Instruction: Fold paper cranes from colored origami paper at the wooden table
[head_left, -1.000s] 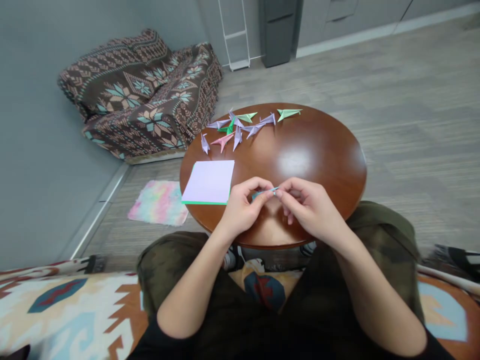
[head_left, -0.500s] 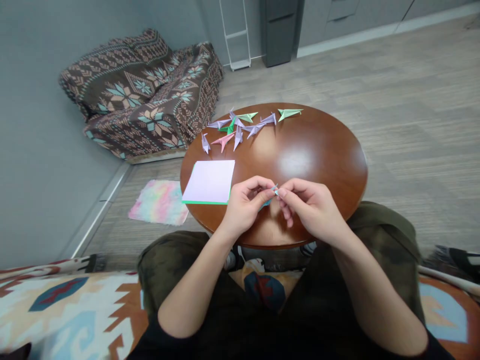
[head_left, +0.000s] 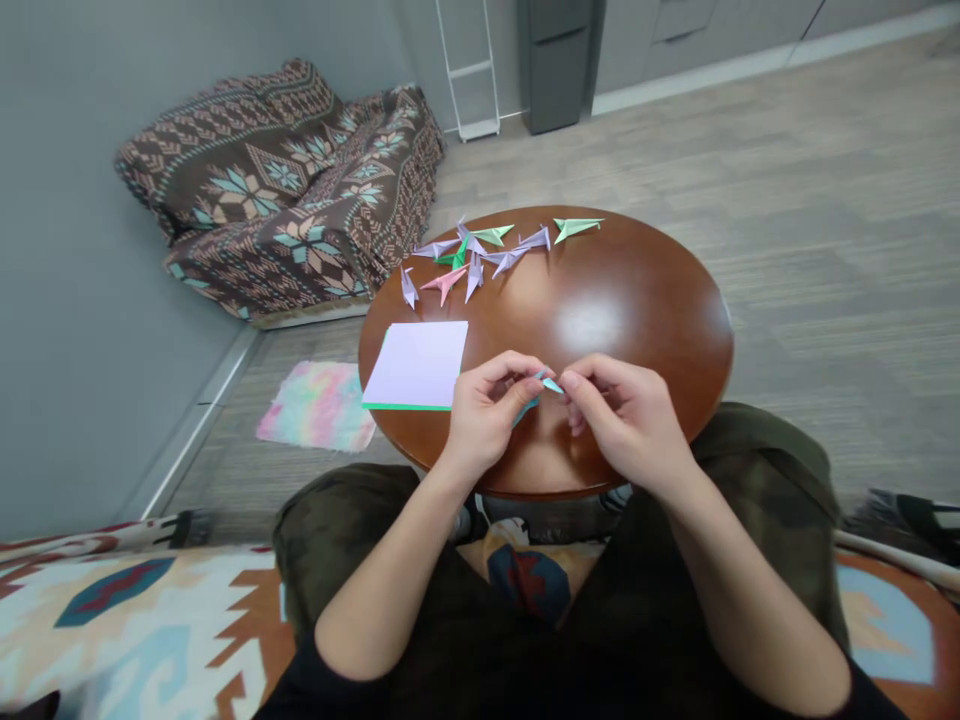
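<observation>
Between thumb and fingers, my left hand [head_left: 481,412] pinches a small piece of light blue folded paper [head_left: 553,385]. Part of the paper shows below that thumb, and the rest is hidden in the hand. My right hand [head_left: 631,412] is closed, with thumb and index finger at the paper's narrow pointed tip. Both hands are over the near edge of a round brown table [head_left: 660,300]. Left of them lies a stack of square paper [head_left: 418,362], pale lilac on top with a green edge showing.
Several folded paper cranes, among them a pink one [head_left: 444,284], a dark green one [head_left: 454,256] and a pale green one [head_left: 576,228], lie along the table's far side. A covered sofa [head_left: 300,190] and a fluffy pastel mat [head_left: 319,405] are to the left.
My right fingers have shifted slightly right, from over the paper to its tip. More of the blue point now shows between the hands.
</observation>
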